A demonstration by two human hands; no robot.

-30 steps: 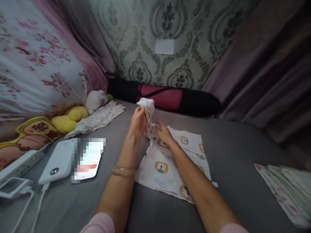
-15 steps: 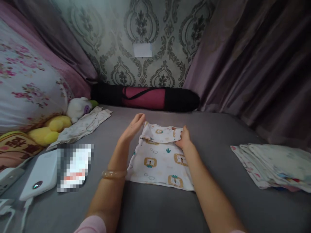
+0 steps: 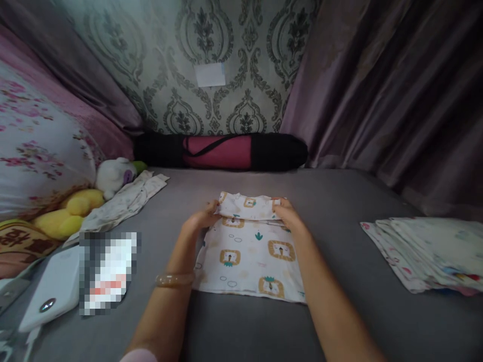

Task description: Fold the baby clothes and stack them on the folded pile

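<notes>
A white garment (image 3: pixel 249 256) printed with lion faces and green sprigs lies flat on the grey sheet, its far end folded over toward me into a band. At the left end of that band, my left hand (image 3: pixel 206 213) pinches the cloth between thumb and fingers. My right hand (image 3: pixel 287 210) grips the band's right end, its fingertips partly hidden by the fabric. A bracelet (image 3: pixel 174 280) circles my left wrist.
Folded clothes (image 3: pixel 433 254) are stacked at the right. Leftward are a white power bank (image 3: pixel 53 284) with a cable, a pixelated item (image 3: pixel 109 276), plush toys (image 3: pixel 113 176) and another cloth (image 3: pixel 121 206). A black-and-pink long bag (image 3: pixel 219 151) lies along the wall.
My left hand has come down from beside the garment and closed on the fold's left end. My right hand stays at the right end. The view has shifted slightly.
</notes>
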